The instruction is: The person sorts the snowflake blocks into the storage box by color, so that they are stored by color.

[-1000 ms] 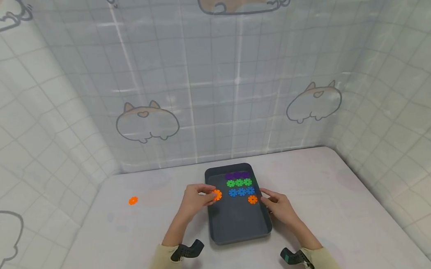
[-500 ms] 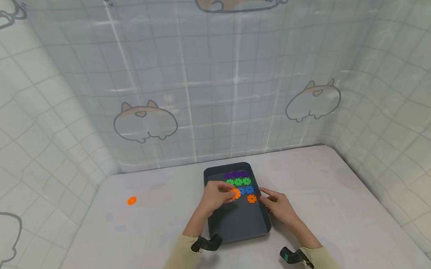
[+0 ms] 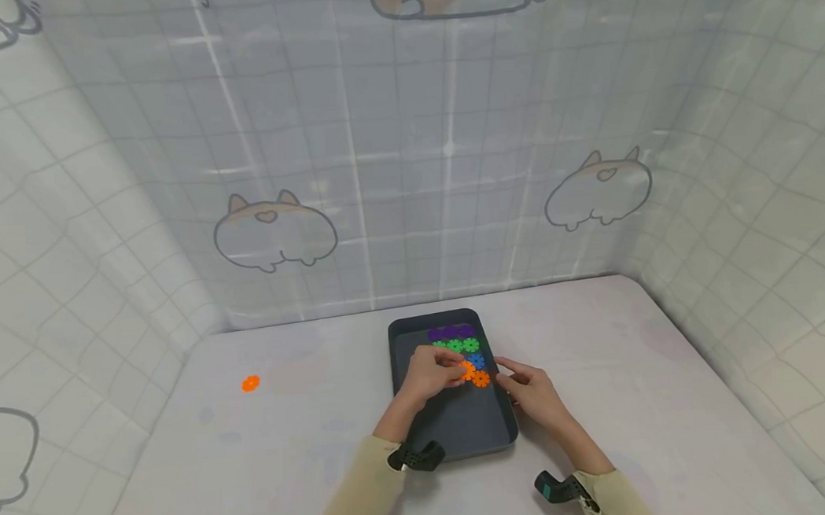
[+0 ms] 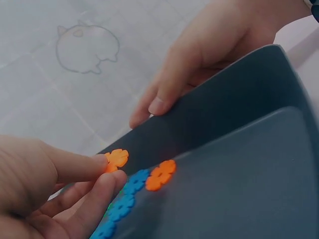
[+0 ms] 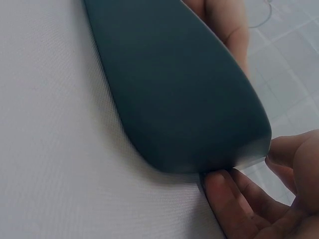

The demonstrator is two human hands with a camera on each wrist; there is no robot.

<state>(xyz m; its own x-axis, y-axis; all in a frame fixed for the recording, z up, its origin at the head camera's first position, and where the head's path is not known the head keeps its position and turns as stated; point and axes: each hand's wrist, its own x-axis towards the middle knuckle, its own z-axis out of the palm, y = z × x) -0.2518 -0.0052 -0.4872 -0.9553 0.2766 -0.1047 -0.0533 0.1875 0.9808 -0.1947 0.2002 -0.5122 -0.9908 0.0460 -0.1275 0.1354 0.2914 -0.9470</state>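
Between thumb and fingertips my left hand [image 3: 428, 373] pinches an orange flower-shaped plastic disc [image 3: 467, 371], above the dark grey tray [image 3: 465, 426]. A second orange disc [image 4: 161, 175] lies in the tray beside the blue discs [image 4: 121, 207]. Farther back in the tray are a row of green discs [image 3: 471, 345] and a row of purple discs [image 3: 450, 332]. The left hand covers part of the blue and green rows in the head view. My right hand [image 3: 537, 395] holds the tray's right side, with fingertips at the rim in the left wrist view.
Another orange disc [image 3: 251, 383] lies alone on the white table [image 3: 254, 456], well left of the tray. A curtain [image 3: 407, 171] with a grid pattern and cartoon animals hangs behind the table and along both sides.
My left hand has carried the pinched orange disc rightward from the tray's left rim until it is close to the orange disc in the tray. The right hand stays at the tray's side.
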